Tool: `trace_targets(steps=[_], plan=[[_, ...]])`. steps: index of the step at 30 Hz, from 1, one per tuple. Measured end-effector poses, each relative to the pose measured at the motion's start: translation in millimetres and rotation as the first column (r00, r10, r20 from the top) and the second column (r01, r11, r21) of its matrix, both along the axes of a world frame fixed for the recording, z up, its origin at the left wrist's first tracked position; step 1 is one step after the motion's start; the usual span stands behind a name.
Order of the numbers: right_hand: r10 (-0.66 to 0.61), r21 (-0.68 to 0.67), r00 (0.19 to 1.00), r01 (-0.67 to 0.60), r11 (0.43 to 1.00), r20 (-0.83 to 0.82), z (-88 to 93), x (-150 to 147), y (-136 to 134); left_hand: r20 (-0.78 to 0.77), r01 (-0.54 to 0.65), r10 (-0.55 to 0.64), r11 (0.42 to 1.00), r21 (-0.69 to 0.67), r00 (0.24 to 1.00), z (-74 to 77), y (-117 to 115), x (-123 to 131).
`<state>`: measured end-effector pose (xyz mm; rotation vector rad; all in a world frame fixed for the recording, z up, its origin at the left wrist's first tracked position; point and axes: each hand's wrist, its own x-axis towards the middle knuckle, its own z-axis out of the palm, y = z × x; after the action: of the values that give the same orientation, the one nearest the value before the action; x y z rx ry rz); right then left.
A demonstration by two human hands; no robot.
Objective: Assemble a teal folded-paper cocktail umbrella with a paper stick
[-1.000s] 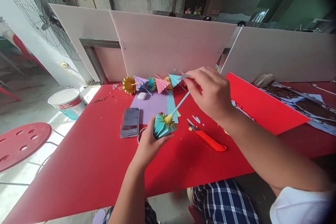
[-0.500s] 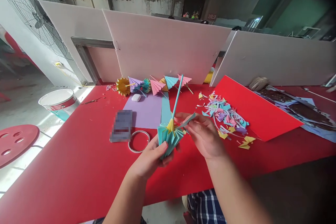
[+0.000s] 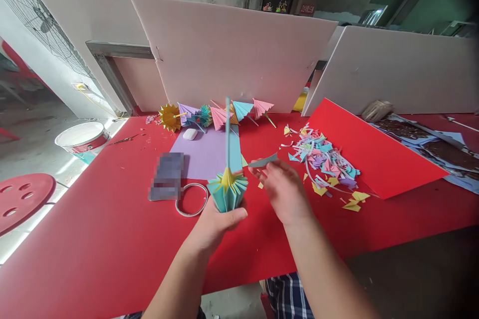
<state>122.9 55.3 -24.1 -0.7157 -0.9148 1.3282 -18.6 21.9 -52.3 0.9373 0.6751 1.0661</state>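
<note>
My left hand (image 3: pixel 220 219) is wrapped round a pleated turquoise paper umbrella (image 3: pixel 226 197), partly folded, with a yellow centre facing up. From that centre a thin pale-blue stick (image 3: pixel 228 134) rises almost upright. To the right, my right hand (image 3: pixel 286 189) pinches a short grey-blue strip (image 3: pixel 263 161), held apart from the umbrella above the red table. Whether the strip is paper or tape I cannot tell. Just left of my left hand lies a roll of tape (image 3: pixel 192 213), flat on the table.
Several finished paper umbrellas (image 3: pixel 220 115) line the back by the white board (image 3: pixel 239 55). Purple paper (image 3: pixel 204 157) and a blurred grey rectangle (image 3: pixel 166 177) lie left of centre. Paper scraps (image 3: pixel 324 157) and a red sheet (image 3: pixel 374 154) are on the right. A white bucket (image 3: pixel 82 137) stands beyond the left edge.
My right hand has drawn the strip away from the umbrella's centre. My left hand has shifted left and the stick now stands straighter. The view has tilted slightly down.
</note>
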Motion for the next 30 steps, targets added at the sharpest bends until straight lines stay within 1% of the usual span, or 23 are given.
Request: trace_targets(steps=[3, 4, 6, 9, 16, 27, 30], plan=[[-0.043, -0.071, 0.998, 0.045, 0.996, 0.034, -4.7, 1, 4, 0.016, -0.183, 0.183, 0.983, 0.009, 0.983, 6.4, 0, 4], [-0.04, -0.083, 0.998, 0.045, 0.995, 0.056, -6.0, 1, 5, 0.014, -0.228, 0.228, 0.974, 0.017, 0.974, 8.1, 0, 4], [-0.04, -0.102, 0.994, 0.05, 0.993, 0.098, -8.7, 1, 7, 0.007, -0.274, 0.274, 0.961, 0.038, 0.962, 10.0, -1, 4], [-0.056, -0.129, 0.989, 0.074, 0.989, 0.139, -12.8, 0, 9, -0.006, -0.265, 0.265, 0.963, 0.058, 0.964, 8.7, -1, 2], [-0.025, -0.215, 0.996, 0.043, 0.976, 0.087, -17.9, -3, 11, -0.014, -0.205, 0.206, 0.977, 0.063, 0.978, -0.2, 1, 0], [-0.012, -0.258, 0.996, 0.033, 0.966, 0.083, -18.2, -4, 10, -0.039, -0.193, 0.196, 0.979, 0.059, 0.98, -2.3, 3, 2], [0.009, -0.246, 0.997, 0.011, 0.969, 0.079, -17.3, -6, 9, -0.04, -0.2, 0.202, 0.978, 0.058, 0.978, -1.9, 2, 2]])
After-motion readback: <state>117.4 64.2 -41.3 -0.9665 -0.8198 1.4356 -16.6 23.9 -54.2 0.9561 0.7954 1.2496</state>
